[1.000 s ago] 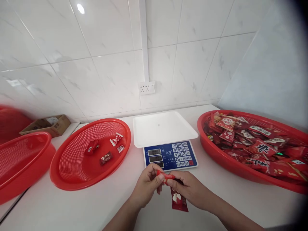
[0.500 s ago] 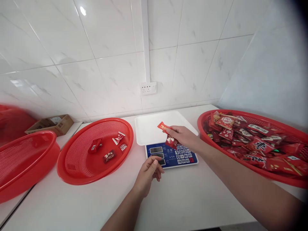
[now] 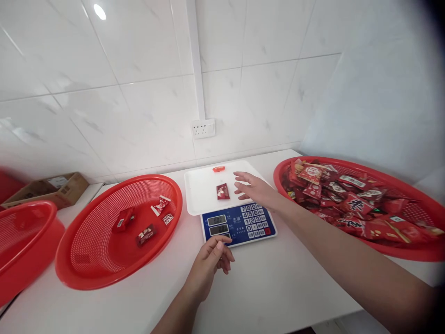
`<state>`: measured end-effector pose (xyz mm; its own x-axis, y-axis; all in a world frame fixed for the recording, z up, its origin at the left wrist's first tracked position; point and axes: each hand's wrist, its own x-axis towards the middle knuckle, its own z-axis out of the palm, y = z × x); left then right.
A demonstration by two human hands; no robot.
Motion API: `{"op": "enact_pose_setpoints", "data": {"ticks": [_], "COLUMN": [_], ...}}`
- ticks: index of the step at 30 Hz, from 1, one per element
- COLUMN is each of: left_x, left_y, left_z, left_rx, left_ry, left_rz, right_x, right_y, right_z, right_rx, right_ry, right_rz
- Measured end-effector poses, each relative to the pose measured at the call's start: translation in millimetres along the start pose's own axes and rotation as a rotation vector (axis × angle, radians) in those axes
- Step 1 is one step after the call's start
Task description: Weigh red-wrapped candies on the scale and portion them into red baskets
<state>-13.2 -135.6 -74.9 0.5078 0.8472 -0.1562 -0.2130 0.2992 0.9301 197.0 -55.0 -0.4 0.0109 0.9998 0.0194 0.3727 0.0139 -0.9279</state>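
On the white pan (image 3: 200,195) of a digital scale lie two wrapped snacks: a dark red packet (image 3: 223,191) near the front and a small bright red packet (image 3: 219,169) at the back. My right hand (image 3: 255,189) hovers over the pan's right side, fingers apart and holding nothing. In front of the scale's blue keypad panel (image 3: 239,223), my left hand (image 3: 212,262) hangs with loosely bent fingers and nothing visible in it. Its fingertips overlap the lower display in view; whether they touch it I cannot tell.
To the right, a red basket (image 3: 347,162) holds many red snack packets. At left, another red basket (image 3: 86,273) contains several packets. Farther left are a third red basket (image 3: 31,246) and a cardboard box (image 3: 69,190). A tiled wall with a socket (image 3: 203,129) stands behind.
My right hand has let go of the two packets, which now lie on the scale's pan, and its fingers have spread. The camera view has shifted slightly right.
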Motion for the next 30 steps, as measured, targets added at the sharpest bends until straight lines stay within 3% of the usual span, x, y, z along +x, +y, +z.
{"op": "enact_pose_setpoints", "data": {"ticks": [7,16,19,22,24,26,30], "left_x": [1.3,3.5,2.9,0.7,-1.3,-3.3,-5.6], "left_y": [-5.1,-9.3,-9.1,-8.3,-7.4,-6.4,-5.1], "left_z": [1.2,-3.6,-4.0,-1.3,1.3,3.8,6.3], "left_rx": [0.016,0.082,0.101,0.095,0.066,0.03,-0.007], "left_ry": [-0.025,-0.049,-0.043,-0.03,-0.055,-0.086,-0.111], "left_rz": [-0.017,0.028,0.029,0.015,0.005,-0.004,-0.02], "right_x": [18.0,107.4,111.0,93.2,73.3,50.8,12.0], "right_y": [9.6,1.5,-2.9,-10.1,-14.8,-16.5,-3.1], "right_z": [-19.7,17.1,26.0,24.1,10.2,-17.9,-103.8], "right_rx": [-0.473,-0.657,-0.7,-0.713,-0.724,-0.756,-0.867], "right_ry": [0.02,-0.084,-0.113,-0.189,-0.223,-0.202,-0.03], "right_rz": [-0.167,-0.187,-0.163,-0.2,-0.254,-0.279,-0.136]}}
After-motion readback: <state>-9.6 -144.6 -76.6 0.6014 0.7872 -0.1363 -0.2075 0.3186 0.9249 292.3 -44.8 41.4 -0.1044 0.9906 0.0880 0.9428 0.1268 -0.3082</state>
